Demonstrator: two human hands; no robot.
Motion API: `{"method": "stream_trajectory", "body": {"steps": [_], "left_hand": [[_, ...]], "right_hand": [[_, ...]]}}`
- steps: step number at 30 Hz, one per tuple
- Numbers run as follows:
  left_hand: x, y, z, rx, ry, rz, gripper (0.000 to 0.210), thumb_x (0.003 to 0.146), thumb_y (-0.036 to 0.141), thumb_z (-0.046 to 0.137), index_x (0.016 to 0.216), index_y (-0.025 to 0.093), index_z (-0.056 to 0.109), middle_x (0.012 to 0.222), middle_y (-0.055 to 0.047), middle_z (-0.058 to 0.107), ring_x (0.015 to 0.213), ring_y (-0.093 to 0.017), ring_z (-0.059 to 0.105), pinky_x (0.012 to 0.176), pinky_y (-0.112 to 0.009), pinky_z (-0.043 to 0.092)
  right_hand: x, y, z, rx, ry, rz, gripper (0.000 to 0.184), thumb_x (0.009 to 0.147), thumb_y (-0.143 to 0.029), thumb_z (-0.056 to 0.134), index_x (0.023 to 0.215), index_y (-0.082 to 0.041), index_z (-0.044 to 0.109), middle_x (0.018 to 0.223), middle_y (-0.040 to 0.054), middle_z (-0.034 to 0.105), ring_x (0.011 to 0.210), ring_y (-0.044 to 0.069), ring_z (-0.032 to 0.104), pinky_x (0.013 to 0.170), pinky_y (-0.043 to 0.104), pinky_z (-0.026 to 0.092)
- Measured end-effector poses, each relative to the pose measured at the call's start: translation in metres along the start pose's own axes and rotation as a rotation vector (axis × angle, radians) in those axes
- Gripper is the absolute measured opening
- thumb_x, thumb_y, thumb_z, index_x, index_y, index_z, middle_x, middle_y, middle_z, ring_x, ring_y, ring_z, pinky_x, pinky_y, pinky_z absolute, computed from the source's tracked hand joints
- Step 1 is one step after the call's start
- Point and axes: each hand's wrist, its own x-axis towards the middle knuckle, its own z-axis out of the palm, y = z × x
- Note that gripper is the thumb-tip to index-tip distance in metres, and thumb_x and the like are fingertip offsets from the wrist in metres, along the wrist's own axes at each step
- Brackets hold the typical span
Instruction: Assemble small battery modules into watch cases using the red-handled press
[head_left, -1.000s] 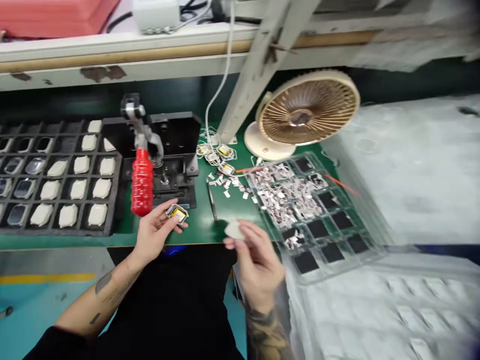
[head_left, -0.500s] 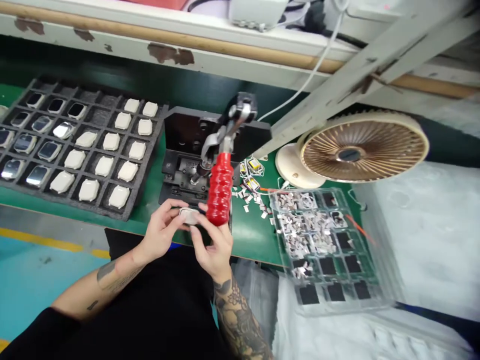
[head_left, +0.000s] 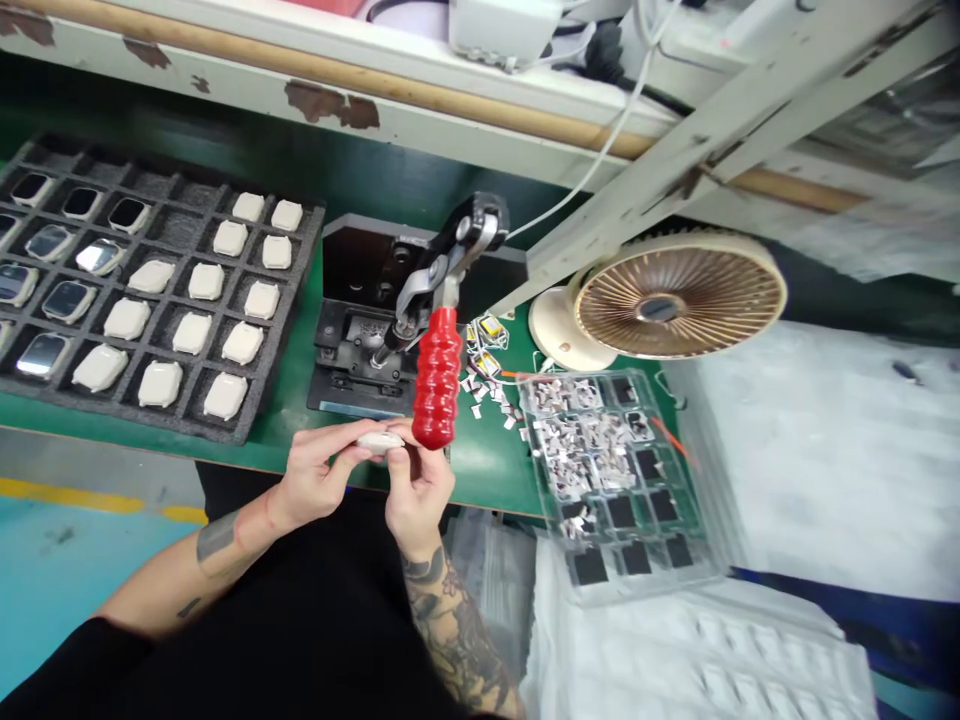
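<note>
Off-white casing [head_left: 379, 442], slim, rounded, edge-on, in the fingertip pinch of left hand [head_left: 318, 476] and right hand [head_left: 417, 492]

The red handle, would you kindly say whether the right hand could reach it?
Probably yes: the red handle appears close to the right hand, nothing visibly between, though that hand holds the white case.

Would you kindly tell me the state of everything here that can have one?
White case: held, seen edge-on.
Left hand: pinching it.
Right hand: pinching it too.
Black tray: partly filled.
Clear tray: partly filled.
Red-handled clamp: open or shut, unclear.
Fan: running or not, unclear.
</note>
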Motion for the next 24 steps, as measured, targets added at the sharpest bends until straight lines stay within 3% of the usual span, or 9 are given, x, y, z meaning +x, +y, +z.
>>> {"method": "stream_trajectory", "body": {"steps": [4, 6, 9, 12, 15, 18, 21, 23, 24], "left_hand": [[0.001, 0.002, -0.001, -0.089, 0.043, -0.149, 0.026, 0.103, 0.032, 0.076, 0.124, 0.022, 0.087, 0.118, -0.011, 0.088, 0.097, -0.029, 0.087, 0.086, -0.039, 0.073], [0.004, 0.004, -0.004, -0.232, 0.069, -0.297, 0.037, 0.105, 0.039, 0.076, 0.136, 0.019, 0.081, 0.122, -0.013, 0.087, 0.103, -0.031, 0.087, 0.082, -0.040, 0.074], [0.009, 0.003, -0.011, -0.395, 0.077, -0.432, 0.057, 0.096, 0.043, 0.087, 0.145, 0.016, 0.074, 0.124, -0.017, 0.086, 0.110, -0.035, 0.085, 0.085, -0.044, 0.075], [0.009, -0.002, -0.016, -0.428, 0.001, -0.476, 0.060, 0.085, 0.036, 0.097, 0.136, 0.014, 0.075, 0.120, -0.018, 0.086, 0.110, -0.035, 0.086, 0.092, -0.046, 0.073], [0.006, -0.008, -0.019, -0.394, -0.022, -0.479, 0.050, 0.082, 0.030, 0.099, 0.123, 0.016, 0.073, 0.111, -0.014, 0.086, 0.100, -0.030, 0.087, 0.087, -0.038, 0.072], [0.004, -0.010, -0.023, -0.338, -0.016, -0.447, 0.042, 0.086, 0.029, 0.095, 0.116, 0.018, 0.069, 0.107, -0.010, 0.085, 0.095, -0.026, 0.085, 0.079, -0.032, 0.070], [-0.001, -0.003, -0.030, -0.202, -0.049, -0.372, 0.035, 0.095, 0.028, 0.086, 0.125, 0.019, 0.072, 0.116, -0.010, 0.082, 0.104, -0.024, 0.082, 0.087, -0.032, 0.069], [-0.008, 0.002, -0.035, -0.062, -0.053, -0.283, 0.034, 0.098, 0.028, 0.082, 0.131, 0.021, 0.076, 0.120, -0.010, 0.080, 0.104, -0.021, 0.080, 0.087, -0.030, 0.069], [-0.011, 0.004, -0.038, 0.000, -0.053, -0.239, 0.034, 0.099, 0.027, 0.081, 0.132, 0.022, 0.078, 0.120, -0.009, 0.079, 0.099, -0.019, 0.078, 0.084, -0.029, 0.069]], "right_hand": [[0.013, -0.008, -0.004, -0.129, -0.070, -0.084, 0.020, 0.110, -0.034, 0.060, 0.121, -0.028, 0.077, 0.117, 0.0098, 0.078, 0.111, 0.028, 0.076, 0.100, 0.049, 0.067], [0.033, -0.015, -0.011, -0.217, 0.036, -0.239, 0.026, 0.107, -0.041, 0.066, 0.129, -0.030, 0.075, 0.125, 0.0116, 0.075, 0.122, 0.033, 0.074, 0.108, 0.057, 0.064], [0.075, -0.034, -0.014, -0.250, 0.216, -0.439, 0.049, 0.094, -0.070, 0.076, 0.126, -0.033, 0.075, 0.131, 0.0125, 0.070, 0.139, 0.042, 0.065, 0.115, 0.067, 0.060], [0.118, -0.073, -0.005, -0.237, -0.008, -0.446, 0.056, 0.085, -0.087, 0.076, 0.108, -0.036, 0.077, 0.119, 0.0066, 0.071, 0.140, 0.042, 0.067, 0.109, 0.066, 0.063], [0.143, -0.122, 0.009, -0.179, -0.133, -0.512, 0.064, 0.091, -0.093, 0.061, 0.119, -0.037, 0.077, 0.119, 0.0059, 0.072, 0.132, 0.040, 0.072, 0.101, 0.061, 0.067], [0.138, -0.145, 0.018, -0.143, 0.140, -0.643, 0.066, 0.103, -0.082, 0.054, 0.150, -0.037, 0.063, 0.136, 0.0101, 0.069, 0.130, 0.040, 0.073, 0.097, 0.056, 0.068], [0.109, -0.114, 0.017, -0.092, 0.340, -0.787, 0.038, 0.112, -0.050, 0.055, 0.142, -0.030, 0.066, 0.117, 0.0092, 0.072, 0.107, 0.031, 0.077, 0.084, 0.050, 0.068], [0.085, -0.074, 0.014, -0.139, 0.180, -0.730, 0.026, 0.112, -0.026, 0.053, 0.130, -0.025, 0.071, 0.098, 0.0051, 0.074, 0.092, 0.025, 0.076, 0.080, 0.045, 0.067], [0.075, -0.053, 0.012, -0.225, 0.036, -0.663, 0.028, 0.110, -0.018, 0.053, 0.131, -0.024, 0.071, 0.102, 0.0057, 0.076, 0.095, 0.024, 0.077, 0.083, 0.044, 0.067]]}}
